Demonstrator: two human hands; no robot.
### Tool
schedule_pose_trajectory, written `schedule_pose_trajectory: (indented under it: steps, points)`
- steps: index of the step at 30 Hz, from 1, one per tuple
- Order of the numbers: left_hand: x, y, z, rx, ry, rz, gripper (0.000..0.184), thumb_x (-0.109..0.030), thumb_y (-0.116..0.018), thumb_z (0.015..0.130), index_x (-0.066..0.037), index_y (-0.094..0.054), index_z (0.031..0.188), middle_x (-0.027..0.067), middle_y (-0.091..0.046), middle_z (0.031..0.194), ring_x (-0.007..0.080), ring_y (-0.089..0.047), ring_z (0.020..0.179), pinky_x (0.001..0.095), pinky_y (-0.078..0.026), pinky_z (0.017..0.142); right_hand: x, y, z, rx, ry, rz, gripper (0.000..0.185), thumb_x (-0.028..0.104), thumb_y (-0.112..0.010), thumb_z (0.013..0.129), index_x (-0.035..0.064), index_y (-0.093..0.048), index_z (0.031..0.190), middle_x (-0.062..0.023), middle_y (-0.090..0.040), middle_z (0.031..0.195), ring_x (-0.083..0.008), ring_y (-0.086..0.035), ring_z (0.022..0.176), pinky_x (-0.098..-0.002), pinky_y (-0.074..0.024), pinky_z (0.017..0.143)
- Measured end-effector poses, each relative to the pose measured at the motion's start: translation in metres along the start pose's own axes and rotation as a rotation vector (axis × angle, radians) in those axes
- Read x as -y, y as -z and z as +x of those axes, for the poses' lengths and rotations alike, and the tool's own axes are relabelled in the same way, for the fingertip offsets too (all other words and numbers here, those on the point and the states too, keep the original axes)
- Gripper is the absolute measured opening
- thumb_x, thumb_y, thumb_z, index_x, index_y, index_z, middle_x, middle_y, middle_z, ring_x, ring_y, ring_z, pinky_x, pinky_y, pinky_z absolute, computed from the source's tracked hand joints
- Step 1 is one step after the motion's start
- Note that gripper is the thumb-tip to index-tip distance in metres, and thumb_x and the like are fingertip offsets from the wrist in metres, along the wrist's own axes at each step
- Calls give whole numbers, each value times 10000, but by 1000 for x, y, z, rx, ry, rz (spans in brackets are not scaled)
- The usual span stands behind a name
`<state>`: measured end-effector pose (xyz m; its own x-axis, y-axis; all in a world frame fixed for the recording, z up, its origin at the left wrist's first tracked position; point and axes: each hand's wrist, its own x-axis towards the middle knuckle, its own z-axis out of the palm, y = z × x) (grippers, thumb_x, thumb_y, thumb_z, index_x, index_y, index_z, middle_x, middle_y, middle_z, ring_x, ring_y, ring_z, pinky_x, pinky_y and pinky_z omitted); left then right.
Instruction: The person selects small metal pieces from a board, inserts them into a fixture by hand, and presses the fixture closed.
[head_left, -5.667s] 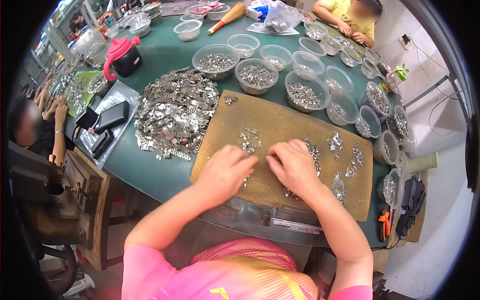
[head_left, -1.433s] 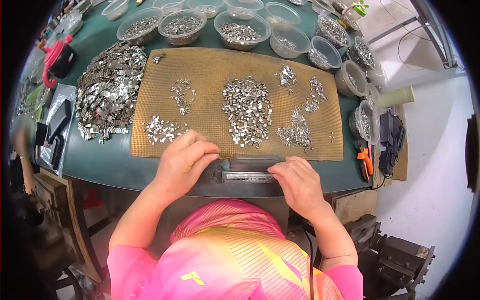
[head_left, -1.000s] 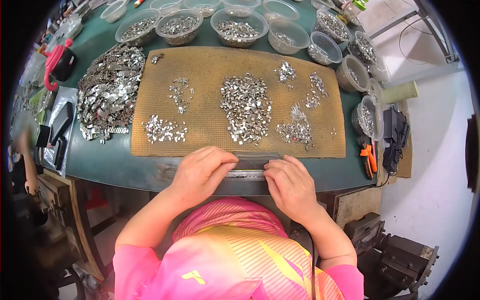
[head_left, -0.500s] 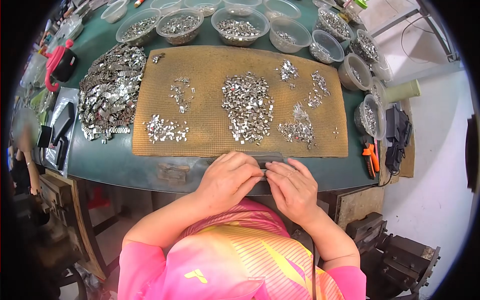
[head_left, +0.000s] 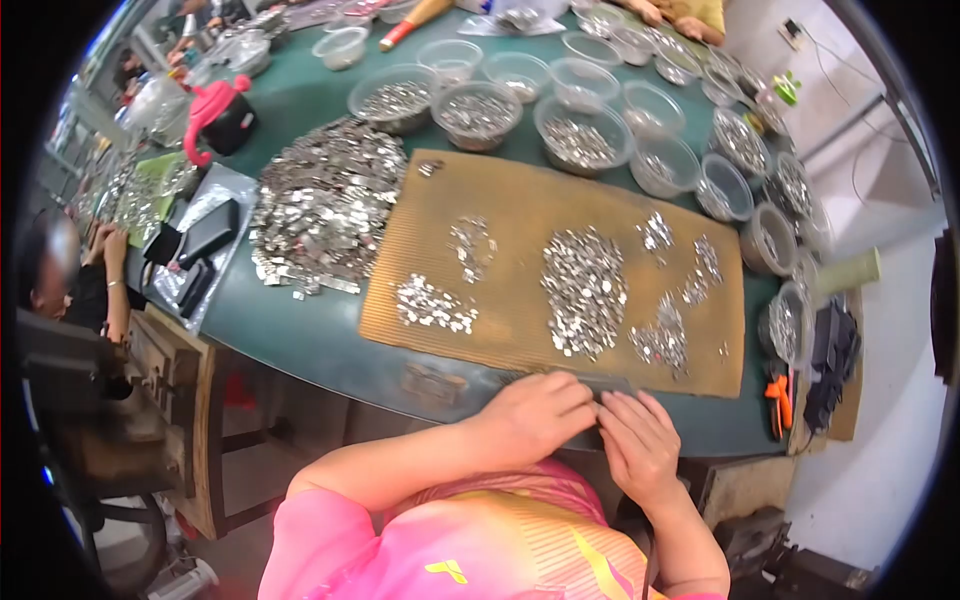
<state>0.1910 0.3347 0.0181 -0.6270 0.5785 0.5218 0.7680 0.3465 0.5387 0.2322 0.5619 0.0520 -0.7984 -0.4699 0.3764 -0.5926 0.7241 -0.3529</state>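
Observation:
My left hand (head_left: 540, 412) and my right hand (head_left: 640, 440) meet at the table's front edge, fingertips nearly touching. Both are closed in a pinch, and whatever small piece lies between the fingers is too hidden to name. Just beyond them is a dark flat bar (head_left: 600, 382) at the edge. Past it lies a brown ribbed mat (head_left: 500, 330) bearing loose metal pieces. The biggest heap of small metal links (head_left: 583, 290) is in its middle, with smaller piles of bright pieces (head_left: 435, 305) at left and thin pieces (head_left: 660, 335) at right.
Left of the mat spreads a large heap of linked metal strips (head_left: 325, 205). Plastic tubs of parts (head_left: 583, 135) curve around the back and right. Orange-handled pliers (head_left: 778, 405) lie at right, a pink-and-black cup (head_left: 220, 115) at left. Another person's hands (head_left: 108, 245) are at far left.
My view has swung left, so the table and mat appear farther right, lower and tilted. Both hands stay pinched together at the table edge. Another person's arms now show at the far back.

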Motion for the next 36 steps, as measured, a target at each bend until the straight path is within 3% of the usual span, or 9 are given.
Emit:
schedule_pose_trajectory:
  steps: [9, 15, 19, 27, 36]
  points:
    - [-4, -13, -1, -61, 46, 29, 173, -96, -757, 828, -81, -672, 978, 50, -637, 999, 246, -654, 969, 374, -522, 806, -16, 6, 68, 33, 35, 122, 192, 69, -742, 945, 54, -753, 1137, -109, -769, 1177, -298, -723, 1111, -527, -486, 1093]
    - [-4, -15, -1, -55, 72, -17, 147, -107, -768, 872, -83, -684, 990, 37, -670, 1029, 244, -657, 970, 378, -531, 825, -32, -57, 177, 57, 119, 133, 193, 135, -740, 964, 105, -777, 1151, -73, -755, 1126, -268, -687, 1139, -557, -418, 1147]
    - [-1, -9, -1, -66, 151, -176, 116, -115, -764, 921, -78, -700, 1011, 48, -690, 1027, 272, -665, 969, 400, -540, 844, -40, -104, 214, 61, 185, -20, 148, 129, -732, 940, 106, -780, 1079, -56, -720, 1001, -273, -672, 1064, -584, -394, 1165]
    - [5, 4, 7, 55, 229, -279, 121, -109, -776, 910, -66, -715, 1005, 96, -712, 1010, 323, -682, 970, 442, -555, 857, -39, -120, 218, -8, 239, -159, 29, 100, -694, 893, 82, -710, 910, -83, -663, 927, -292, -665, 989, -630, -402, 1125]
    - [2, 2, 10, 49, 225, -242, 111, -99, -750, 911, -47, -701, 997, 94, -674, 995, 315, -655, 948, 433, -530, 831, -41, -66, 168, 3, 66, 97, 67, 117, -661, 988, 77, -664, 1042, -105, -686, 986, -325, -672, 1027, -645, -349, 1154]
